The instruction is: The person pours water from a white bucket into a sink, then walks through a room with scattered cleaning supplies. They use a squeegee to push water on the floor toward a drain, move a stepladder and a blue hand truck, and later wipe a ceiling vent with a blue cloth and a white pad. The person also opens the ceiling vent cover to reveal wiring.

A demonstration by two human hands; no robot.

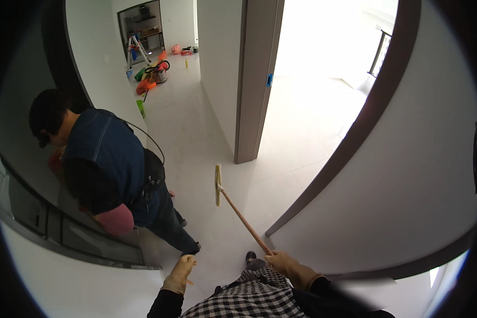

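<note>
My right hand [280,262] is wrapped around the lower end of a wooden pole [244,222], which slants up and to the left. At its far end a narrow yellowish T-shaped washer or mop head [218,185] is over the pale floor; whether it touches is unclear. My left hand [181,272] has its fingers curled, at the lower left of my checked apron [242,296]. A small orange strip [189,282] shows beside that hand, and I cannot tell whether it is held. Both hands look covered by tan gloves.
Close on my left, a person [111,159] in a blue vest leans toward dark cabinetry [28,210]. A brown door frame [254,79] stands ahead, with a bright room beyond. Farther along the corridor are a vacuum cleaner [161,75], a stepladder [137,51] and a green bucket [140,108].
</note>
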